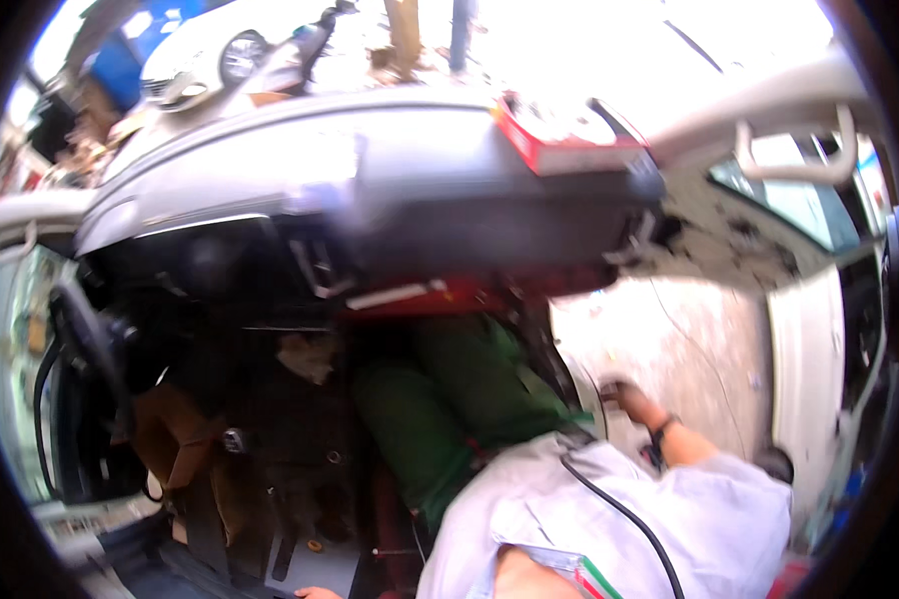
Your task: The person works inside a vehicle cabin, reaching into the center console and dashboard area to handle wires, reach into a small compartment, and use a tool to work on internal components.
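I sit in a stripped vehicle cabin, my legs in green trousers (410, 409) under the dashboard (440, 215). My right hand (629, 397) reaches down at the open door side, with a dark band on its wrist. Motion smears its fingers, and a dark thin shape lies close by; whether the hand holds it is unclear. Only a sliver of my left hand (318, 593) shows at the lower edge, beside a grey panel (315, 564); its fingers are mostly cut off. A black cable (624, 509) runs across my grey shirt.
On the dashboard top rests a red open box (559, 150) with unclear contents. A steering wheel (90, 329) stands at left, near brown folded material (175, 429). Thin cords lie on the pale ground (689, 339) beyond the door opening. A white car (205, 60) stands outside.
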A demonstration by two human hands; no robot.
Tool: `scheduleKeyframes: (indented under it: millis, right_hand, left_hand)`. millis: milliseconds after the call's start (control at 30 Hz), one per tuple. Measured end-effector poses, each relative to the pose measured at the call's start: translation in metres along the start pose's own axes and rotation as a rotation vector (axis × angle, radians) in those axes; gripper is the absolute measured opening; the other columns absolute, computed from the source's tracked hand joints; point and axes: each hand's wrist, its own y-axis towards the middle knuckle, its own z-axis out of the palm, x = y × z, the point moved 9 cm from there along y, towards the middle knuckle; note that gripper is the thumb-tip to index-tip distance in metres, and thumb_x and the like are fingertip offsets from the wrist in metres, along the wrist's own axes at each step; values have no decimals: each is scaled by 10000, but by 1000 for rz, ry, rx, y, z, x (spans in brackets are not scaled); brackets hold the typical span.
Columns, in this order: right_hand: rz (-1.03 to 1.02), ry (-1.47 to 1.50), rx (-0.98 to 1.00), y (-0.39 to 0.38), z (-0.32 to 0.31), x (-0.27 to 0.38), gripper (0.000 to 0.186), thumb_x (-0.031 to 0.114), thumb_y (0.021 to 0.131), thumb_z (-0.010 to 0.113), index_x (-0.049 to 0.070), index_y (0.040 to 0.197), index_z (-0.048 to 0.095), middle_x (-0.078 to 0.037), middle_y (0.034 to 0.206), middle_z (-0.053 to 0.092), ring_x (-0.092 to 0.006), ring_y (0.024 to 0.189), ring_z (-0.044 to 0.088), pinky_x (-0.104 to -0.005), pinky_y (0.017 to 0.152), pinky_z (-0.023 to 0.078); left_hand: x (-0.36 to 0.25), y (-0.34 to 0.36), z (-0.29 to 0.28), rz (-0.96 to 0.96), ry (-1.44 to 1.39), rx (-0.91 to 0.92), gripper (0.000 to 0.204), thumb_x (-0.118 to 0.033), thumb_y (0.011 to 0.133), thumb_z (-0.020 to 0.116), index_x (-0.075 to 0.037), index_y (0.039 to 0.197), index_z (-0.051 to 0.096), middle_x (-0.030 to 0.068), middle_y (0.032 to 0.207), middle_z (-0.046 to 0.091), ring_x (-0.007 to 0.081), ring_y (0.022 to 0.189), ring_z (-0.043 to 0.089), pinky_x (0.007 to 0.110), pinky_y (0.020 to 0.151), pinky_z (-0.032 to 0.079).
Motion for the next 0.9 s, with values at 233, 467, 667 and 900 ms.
scheduleKeyframes:
  millis: [233,467,667,900]
  right_hand:
    - [-686,0,114,159,51,50,770,146,853,657,62,1523,287,-111,1459,460,-226,1218,521,-376,966,470]
    - [-937,-815,-164,216,161,30,430,249,906,543,7,1259,575,-273,1137,640,-412,1038,633,-486,867,530]
    - [-613,-1178,-41,260,62,-112,304,343,832,624,61,912,703,-202,888,699,-366,885,684,-492,773,535]
    - [-773,-1139,604,139,12,-226,208,201,763,661,97,931,725,-131,864,706,-315,801,678,-432,687,544]
  left_hand:
    - [97,78,131,14,77,152,522,-451,969,431,60,927,532,282,734,631,437,672,641,517,573,533]
    - [73,59,11,-208,-16,266,697,-471,1009,315,173,1193,504,402,1103,603,508,1031,617,521,918,517]
    - [50,29,18,-259,-46,332,692,-464,1013,301,173,1215,482,396,1122,598,519,1041,611,543,907,516]
    - [69,38,36,-239,-56,276,580,-425,1008,350,116,1165,488,347,1052,639,494,966,644,548,828,535]
